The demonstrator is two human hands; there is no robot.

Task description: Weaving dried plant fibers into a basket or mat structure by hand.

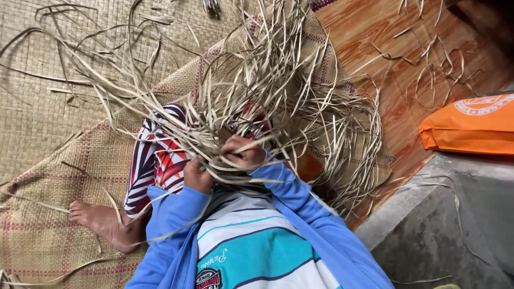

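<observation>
From the head camera, one orange package (pixel 471 124), a flat padded rectangle with a pale round emblem on its top, lies at the right edge where the wooden floor (pixel 369 43) meets a grey concrete step (pixel 439 225). It is the only package in view.

Two hands work close to the person's lap. The left hand (pixel 197 175) is curled into a fist around a bunch of dried leaf strips (pixel 267 91), and the right hand (pixel 243 151), just beside it, pinches several of the same strips between thumb and bent fingers. The strips fan upward and outward from both hands in a tangled mass, too many to count, spilling over two woven mats: a plain one (pixel 32 107) at upper left and a pink-checked one (pixel 48 214) beneath the person. One bare foot (pixel 101 222) rests on the checked mat. Both arms wear blue sleeves (pixel 171 214).
</observation>
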